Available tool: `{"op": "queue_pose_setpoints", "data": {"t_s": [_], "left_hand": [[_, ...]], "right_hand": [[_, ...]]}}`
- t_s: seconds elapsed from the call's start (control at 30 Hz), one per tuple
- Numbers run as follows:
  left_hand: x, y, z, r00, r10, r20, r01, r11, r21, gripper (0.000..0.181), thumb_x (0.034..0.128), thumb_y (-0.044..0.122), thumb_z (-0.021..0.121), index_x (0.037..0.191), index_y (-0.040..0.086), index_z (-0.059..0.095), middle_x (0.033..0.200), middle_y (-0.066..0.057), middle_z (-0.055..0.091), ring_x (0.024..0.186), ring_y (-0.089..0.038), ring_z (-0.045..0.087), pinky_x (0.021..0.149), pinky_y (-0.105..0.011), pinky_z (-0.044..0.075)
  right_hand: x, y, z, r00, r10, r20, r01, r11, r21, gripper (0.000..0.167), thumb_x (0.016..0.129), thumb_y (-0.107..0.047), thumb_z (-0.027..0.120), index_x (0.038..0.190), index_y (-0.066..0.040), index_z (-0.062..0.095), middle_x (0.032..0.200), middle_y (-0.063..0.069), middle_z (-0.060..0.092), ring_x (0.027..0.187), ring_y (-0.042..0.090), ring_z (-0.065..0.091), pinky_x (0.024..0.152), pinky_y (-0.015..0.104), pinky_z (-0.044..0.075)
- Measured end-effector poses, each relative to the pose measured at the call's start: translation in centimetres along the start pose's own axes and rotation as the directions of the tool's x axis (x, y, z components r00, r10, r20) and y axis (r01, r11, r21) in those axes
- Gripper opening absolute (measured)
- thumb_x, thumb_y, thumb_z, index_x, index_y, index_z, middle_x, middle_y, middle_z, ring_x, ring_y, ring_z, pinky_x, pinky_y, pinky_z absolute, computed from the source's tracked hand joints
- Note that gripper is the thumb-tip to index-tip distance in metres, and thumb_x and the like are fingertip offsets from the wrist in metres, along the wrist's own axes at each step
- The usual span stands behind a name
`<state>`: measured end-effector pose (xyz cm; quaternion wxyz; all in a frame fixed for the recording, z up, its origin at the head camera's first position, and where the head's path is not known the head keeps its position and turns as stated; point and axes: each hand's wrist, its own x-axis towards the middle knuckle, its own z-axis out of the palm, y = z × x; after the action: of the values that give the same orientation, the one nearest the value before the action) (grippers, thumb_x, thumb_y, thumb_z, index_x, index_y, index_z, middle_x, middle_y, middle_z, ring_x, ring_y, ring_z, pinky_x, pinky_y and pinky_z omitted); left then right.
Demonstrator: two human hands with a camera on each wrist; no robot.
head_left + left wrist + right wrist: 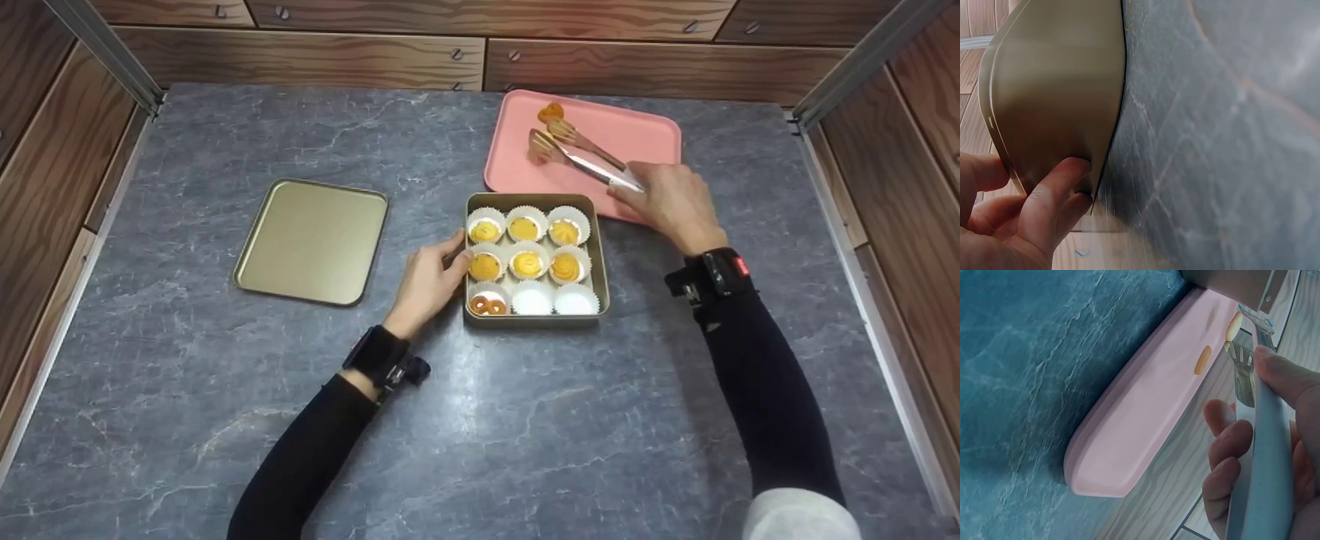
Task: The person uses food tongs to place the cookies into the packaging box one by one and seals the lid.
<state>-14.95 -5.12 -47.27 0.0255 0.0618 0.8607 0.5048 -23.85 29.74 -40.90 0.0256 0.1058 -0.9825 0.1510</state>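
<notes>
My left hand [431, 281] holds the near left side of a square gold tin [536, 321]. Its thumb is at the rim, and its other fingers [1053, 197] lie against the outer wall. White paper cups stand in rows inside; most hold yellow cookies, one holds brown ring-shaped cookies [487, 305], and two front cups [532, 298] show bare white. In my right hand [675, 202] are metal tongs [600, 169], gripped by the handles above a pink tray [592, 135]. A cookie [1234, 326] shows at the tong tips; whether they pinch it I cannot tell.
A flat gold lid [315, 241] lies to the left of the tin. Another brown cookie [551, 112] sits near the tray's far left corner. Wood-patterned panels [300, 60] wall the back and sides of the grey marbled table [480, 435].
</notes>
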Motion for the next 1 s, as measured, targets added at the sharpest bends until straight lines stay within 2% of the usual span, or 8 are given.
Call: {"op": "queue_pose_setpoints", "data": {"t_s": [0.07, 0.2, 0.23, 0.33, 0.43, 0.57, 0.73, 1.0], "left_hand": [[0.0, 0.0, 0.0, 1.0, 0.001, 0.003, -0.001, 1.0, -0.007, 0.047, 0.103, 0.02, 0.063, 0.144, 0.001, 0.054, 0.148, -0.016, 0.054, 0.06, -0.009, 0.047, 0.066, -0.026, 0.05], [0.0, 0.0, 0.0, 1.0, 0.002, 0.015, -0.001, 1.0, -0.028, 0.047, 0.1033, 0.019, 0.062, 0.145, 0.0, 0.053, 0.149, -0.016, 0.053, 0.049, -0.011, 0.038, 0.052, -0.025, 0.043], [0.0, 0.0, 0.0, 1.0, 0.007, 0.009, -0.007, 1.0, -0.017, 0.047, 0.1031, 0.02, 0.062, 0.145, 0.001, 0.054, 0.148, -0.015, 0.054, 0.052, -0.01, 0.046, 0.054, -0.025, 0.047], [0.0, -0.1, 0.0, 1.0, 0.022, -0.007, -0.022, 1.0, -0.003, 0.046, 0.1023, 0.02, 0.063, 0.143, 0.001, 0.056, 0.145, -0.014, 0.057, 0.081, -0.018, 0.067, 0.075, -0.031, 0.057], [0.0, -0.1, 0.0, 0.999, 0.028, -0.017, -0.028, 1.0, 0.003, 0.045, 0.1021, 0.019, 0.063, 0.142, 0.0, 0.058, 0.143, -0.015, 0.059, 0.111, -0.026, 0.067, 0.1, -0.038, 0.054], [0.1, -0.1, 0.0, 1.0, 0.014, -0.003, -0.014, 1.0, -0.018, 0.045, 0.1027, 0.019, 0.063, 0.143, -0.001, 0.056, 0.145, -0.016, 0.056, 0.101, -0.033, 0.067, 0.097, -0.042, 0.055], [0.0, 0.0, 0.0, 1.0, 0.007, -0.002, -0.007, 1.0, -0.019, 0.045, 0.1028, 0.019, 0.063, 0.143, 0.0, 0.056, 0.146, -0.015, 0.056, 0.102, -0.028, 0.067, 0.094, -0.038, 0.054], [0.0, 0.1, 0.0, 1.0, -0.009, 0.017, 0.01, 0.999, -0.05, 0.046, 0.1033, 0.018, 0.062, 0.145, 0.0, 0.053, 0.148, -0.017, 0.054, 0.057, -0.013, 0.043, 0.061, -0.026, 0.046]], "right_hand": [[-0.4, 0.1, -0.1, 1.0, -0.001, -0.015, 0.001, 1.0, 0.008, 0.039, 0.099, -0.045, 0.068, 0.083, -0.012, 0.057, 0.071, 0.007, 0.052, 0.068, 0.033, 0.053, 0.058, 0.043, 0.037], [-1.4, 0.2, -0.3, 0.999, -0.013, -0.047, 0.013, 1.0, 0.011, 0.038, 0.099, -0.045, 0.069, 0.084, -0.012, 0.058, 0.07, 0.006, 0.052, 0.066, 0.031, 0.051, 0.057, 0.042, 0.034], [-1.7, 0.2, -0.4, 0.999, -0.015, -0.052, 0.015, 1.0, 0.012, 0.039, 0.099, -0.046, 0.069, 0.084, -0.012, 0.058, 0.07, 0.005, 0.052, 0.065, 0.031, 0.05, 0.056, 0.041, 0.033], [-2.4, 0.2, -0.5, 0.997, -0.022, -0.068, 0.023, 1.0, 0.014, 0.038, 0.098, -0.045, 0.07, 0.084, -0.012, 0.057, 0.069, 0.005, 0.051, 0.063, 0.029, 0.049, 0.054, 0.04, 0.033], [-3.1, 0.1, -0.7, 0.996, -0.026, -0.082, 0.028, 0.999, 0.02, 0.037, 0.098, -0.045, 0.071, 0.084, -0.013, 0.057, 0.068, 0.005, 0.05, 0.062, 0.029, 0.049, 0.052, 0.04, 0.033], [-4.0, -0.1, -0.9, 0.992, -0.05, -0.112, 0.052, 0.998, 0.02, 0.033, 0.098, -0.041, 0.072, 0.086, -0.013, 0.06, 0.068, 0.005, 0.052, 0.061, 0.028, 0.05, 0.053, 0.04, 0.035], [-5.3, -0.5, -1.3, 0.986, -0.097, -0.134, 0.1, 0.995, 0.016, 0.027, 0.097, -0.036, 0.073, 0.093, -0.011, 0.065, 0.069, 0.005, 0.056, 0.058, 0.026, 0.051, 0.052, 0.038, 0.039], [-7.1, -1.2, -1.7, 0.985, -0.116, -0.13, 0.117, 0.993, -0.007, 0.028, 0.097, -0.039, 0.073, 0.103, -0.012, 0.069, 0.067, 0.002, 0.054, 0.056, 0.023, 0.048, 0.049, 0.036, 0.036]]}}
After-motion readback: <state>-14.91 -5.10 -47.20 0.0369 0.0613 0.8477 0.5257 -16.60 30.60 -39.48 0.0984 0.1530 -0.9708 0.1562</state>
